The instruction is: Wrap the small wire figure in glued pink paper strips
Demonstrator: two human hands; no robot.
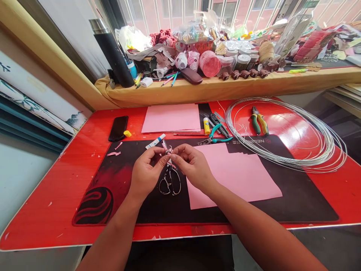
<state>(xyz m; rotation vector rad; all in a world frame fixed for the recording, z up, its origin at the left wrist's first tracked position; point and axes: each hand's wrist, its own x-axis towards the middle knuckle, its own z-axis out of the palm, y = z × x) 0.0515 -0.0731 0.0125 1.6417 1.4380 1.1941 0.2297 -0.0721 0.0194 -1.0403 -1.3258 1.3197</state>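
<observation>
Above the middle of the black desk mat (166, 214), my left hand (147, 171) and my right hand (194, 165) meet fingertip to fingertip. Both are closed in a pinch on one small piece, a pink paper strip (168, 151) with what looks like thin silvery wire around it; the fingers partly cover it. Directly beneath lie scissors (170, 181), their handles toward me and their blades mostly hidden. A sheet of pink paper (234, 177) is under my right wrist. Just beyond my left fingers rests a white and blue tube (155, 141).
A large coil of wire (328, 145) lies at the right, around green-yellow pliers (260, 121). Teal-handled pliers (216, 136), a glue stick (207, 126) and a cutter knife (220, 125) sit behind the sheet. A phone (118, 128) is at the left; a black flask (113, 54) stands on the crowded sill.
</observation>
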